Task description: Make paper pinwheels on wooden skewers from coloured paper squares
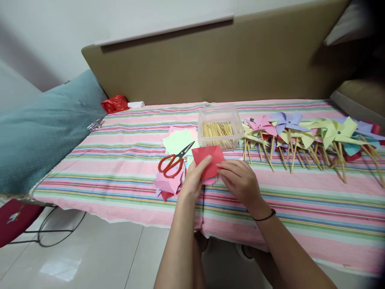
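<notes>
A square of red paper (214, 154) is held up between my two hands. My left hand (195, 176) grips it from the left, thumb lying across its face. At the paper's right edge, the fingertips of my right hand (239, 178) pinch it. Just left of my hands, scissors with orange-red handles (176, 162) lie partly open on a pile of coloured paper pieces. The pale green sheet (178, 141) tops the back of that pile, and a cut purple piece (169, 181) lies at its front.
A clear plastic box (237, 132) of thin wooden sticks (218, 131) stands behind the paper. Several paper pinwheels (288, 122) on sticks lie to the right. A striped cloth (120, 160) covers the seat. A red plastic bag (116, 104) and blue cushion (60, 120) are far left.
</notes>
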Demonstrator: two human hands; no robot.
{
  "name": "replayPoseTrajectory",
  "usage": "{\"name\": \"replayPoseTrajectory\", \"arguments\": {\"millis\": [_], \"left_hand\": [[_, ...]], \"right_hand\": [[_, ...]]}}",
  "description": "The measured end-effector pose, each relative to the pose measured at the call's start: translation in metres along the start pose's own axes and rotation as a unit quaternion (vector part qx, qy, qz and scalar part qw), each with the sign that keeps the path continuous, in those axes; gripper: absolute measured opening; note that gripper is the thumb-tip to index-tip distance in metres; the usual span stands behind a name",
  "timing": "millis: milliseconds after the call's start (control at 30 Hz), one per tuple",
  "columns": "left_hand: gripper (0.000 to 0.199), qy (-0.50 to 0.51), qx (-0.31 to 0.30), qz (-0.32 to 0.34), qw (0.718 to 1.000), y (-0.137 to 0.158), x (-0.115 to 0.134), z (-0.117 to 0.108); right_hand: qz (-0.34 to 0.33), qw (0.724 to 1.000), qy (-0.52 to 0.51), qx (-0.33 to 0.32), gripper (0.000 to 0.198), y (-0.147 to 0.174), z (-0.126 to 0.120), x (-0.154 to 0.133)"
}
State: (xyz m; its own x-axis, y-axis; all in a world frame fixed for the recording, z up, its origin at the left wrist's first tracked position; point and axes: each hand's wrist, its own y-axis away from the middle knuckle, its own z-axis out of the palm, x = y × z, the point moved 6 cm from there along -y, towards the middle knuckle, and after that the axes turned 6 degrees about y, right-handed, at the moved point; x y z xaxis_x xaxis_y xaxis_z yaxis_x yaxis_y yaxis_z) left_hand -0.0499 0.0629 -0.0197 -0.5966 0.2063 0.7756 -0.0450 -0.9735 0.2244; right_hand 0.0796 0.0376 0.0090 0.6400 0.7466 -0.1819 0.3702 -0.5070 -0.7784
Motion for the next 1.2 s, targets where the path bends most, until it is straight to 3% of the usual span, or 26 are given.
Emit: {"name": "replayPoseTrajectory", "arguments": {"millis": [167, 267, 333, 400, 467, 533, 633, 767, 867, 967, 1067, 1200], "left_hand": [[0.036, -0.008, 0.017, 0.066, 0.998, 0.0, 0.001, -0.006], [0.037, 0.0, 0.009, 0.075, 0.997, 0.004, -0.002, -0.007], [0.039, 0.0, -0.012, 0.07, 0.997, 0.009, -0.006, -0.002], [0.041, -0.01, -0.043, 0.064, 0.997, 0.017, -0.012, 0.007], [0.041, -0.033, -0.079, 0.052, 0.995, 0.027, -0.018, 0.019], [0.04, -0.069, -0.12, 0.031, 0.99, 0.04, -0.023, 0.034], [0.041, -0.111, -0.157, -0.003, 0.981, 0.066, -0.027, 0.054], [0.042, -0.093, -0.158, -0.017, 0.983, 0.115, -0.028, 0.065], [0.045, -0.064, -0.089, -0.039, 0.993, 0.155, -0.033, 0.054], [0.037, -0.058, -0.029, -0.022, 0.998, 0.191, -0.031, 0.042], [0.032, -0.016, -0.01, 0.007, 1.0, 0.221, -0.025, 0.039], [0.048, 0.039, 0.011, 0.033, 0.999, 0.257, -0.018, 0.049]], "right_hand": [[0.04, 0.999, -0.011, 0.033, 0.022, 0.005, -0.009, -0.002], [0.135, 0.984, -0.061, 0.1, 0.026, 0.01, -0.022, 0.003], [0.248, 0.949, -0.124, 0.147, 0.024, 0.016, -0.031, 0.012], [0.364, 0.892, -0.207, 0.169, 0.023, 0.024, -0.036, 0.022], [0.444, 0.837, -0.279, 0.155, 0.022, 0.032, -0.041, 0.027], [0.485, 0.804, -0.321, 0.125, 0.021, 0.039, -0.05, 0.026], [0.516, 0.773, -0.353, 0.107, 0.024, 0.053, -0.073, 0.016], [0.547, 0.733, -0.386, 0.123, 0.03, 0.069, -0.107, -0.017], [0.572, 0.707, -0.408, 0.08, 0.032, 0.077, -0.125, -0.051], [0.57, 0.711, -0.411, 0.042, 0.032, 0.083, -0.141, -0.082], [0.562, 0.714, -0.409, 0.083, 0.03, 0.092, -0.157, -0.105], [0.568, 0.679, -0.418, 0.205, 0.023, 0.104, -0.172, -0.126]]}}
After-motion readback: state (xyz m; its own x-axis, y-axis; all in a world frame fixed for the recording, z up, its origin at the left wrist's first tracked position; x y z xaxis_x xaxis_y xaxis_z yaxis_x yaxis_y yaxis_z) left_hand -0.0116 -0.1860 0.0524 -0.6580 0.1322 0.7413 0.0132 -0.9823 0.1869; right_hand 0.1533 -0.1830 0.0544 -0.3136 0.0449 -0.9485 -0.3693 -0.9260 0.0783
